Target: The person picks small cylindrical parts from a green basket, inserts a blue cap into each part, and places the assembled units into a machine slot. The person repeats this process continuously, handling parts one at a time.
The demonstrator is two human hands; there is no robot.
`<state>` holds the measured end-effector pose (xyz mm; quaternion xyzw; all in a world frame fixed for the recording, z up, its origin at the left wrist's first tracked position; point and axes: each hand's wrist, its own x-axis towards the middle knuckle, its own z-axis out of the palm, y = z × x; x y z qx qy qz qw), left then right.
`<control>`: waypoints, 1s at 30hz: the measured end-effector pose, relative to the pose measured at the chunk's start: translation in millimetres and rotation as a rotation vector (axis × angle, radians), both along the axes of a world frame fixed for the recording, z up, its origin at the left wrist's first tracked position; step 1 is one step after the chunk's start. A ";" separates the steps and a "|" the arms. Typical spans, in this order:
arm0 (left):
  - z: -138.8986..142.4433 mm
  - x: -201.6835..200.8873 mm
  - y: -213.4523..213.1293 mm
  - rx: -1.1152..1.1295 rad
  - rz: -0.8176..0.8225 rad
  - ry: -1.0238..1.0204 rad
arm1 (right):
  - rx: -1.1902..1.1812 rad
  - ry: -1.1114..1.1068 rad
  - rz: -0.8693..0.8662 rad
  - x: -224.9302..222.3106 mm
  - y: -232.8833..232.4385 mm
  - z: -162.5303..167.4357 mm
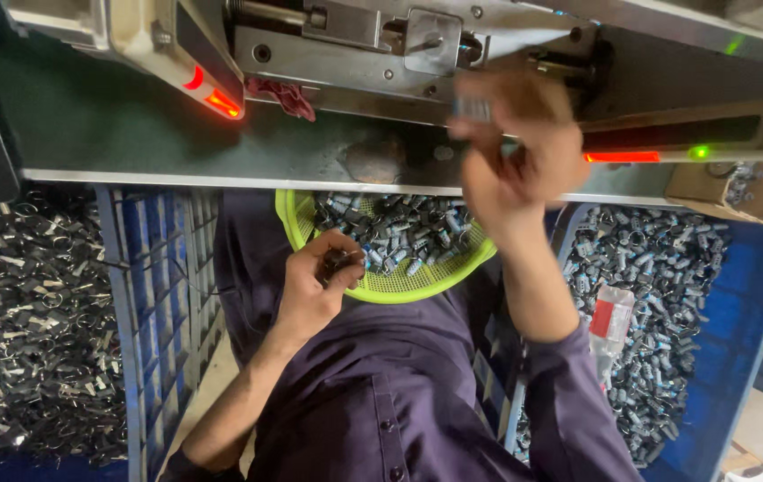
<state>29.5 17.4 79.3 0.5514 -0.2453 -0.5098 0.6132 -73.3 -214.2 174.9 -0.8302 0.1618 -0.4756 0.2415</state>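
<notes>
Metal clips (399,234) fill the yellow-green basket (417,281) on the lap. Left hand (319,286) is pinched shut on one at the basket's rim. Right hand (515,147), blurred, holds another clip at the machine (417,45); seat it squarely.

— What's the person wearing?
— A dark purple button-up shirt (373,393) — small dark buttons down the front, long sleeves, the left sleeve (190,464) pushed up, the right sleeve (569,402) bunched below the elbow.
</notes>
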 end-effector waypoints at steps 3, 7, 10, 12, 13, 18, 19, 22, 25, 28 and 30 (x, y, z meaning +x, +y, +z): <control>-1.6 -1.2 4.5 -0.036 0.002 -0.052 | -0.230 0.098 -0.135 35.9 -21.8 10.5; -5.9 -2.4 9.7 -0.121 0.058 -0.076 | -0.039 0.120 -0.046 53.2 -21.1 24.3; -8.9 -3.9 7.4 -0.065 0.046 -0.011 | -0.007 0.192 0.025 51.9 -16.7 49.3; -8.3 -4.6 4.1 -0.047 0.040 0.005 | -0.131 0.330 0.000 36.5 -7.0 65.7; -6.9 -3.8 2.8 -0.061 0.050 -0.011 | -0.303 0.369 -0.082 26.0 4.4 68.5; 5.4 7.0 1.6 -0.197 0.123 0.112 | 0.213 0.276 0.165 -13.6 85.9 -4.0; 7.6 8.8 2.3 -0.176 0.121 0.155 | 0.344 0.370 0.188 -18.1 103.8 -27.1; 12.3 10.3 4.0 -0.217 0.083 -0.074 | 0.677 0.333 0.057 -32.9 139.7 -75.2; 13.7 7.4 -0.3 -0.253 0.077 -0.314 | 0.704 0.146 0.011 -47.5 149.2 -92.4; 14.7 7.3 -11.7 -0.200 -0.045 -0.142 | 0.515 0.149 0.021 -51.8 137.4 -95.8; 17.6 9.2 -18.2 -0.155 -0.079 -0.126 | 0.532 0.104 0.081 -49.7 126.7 -98.1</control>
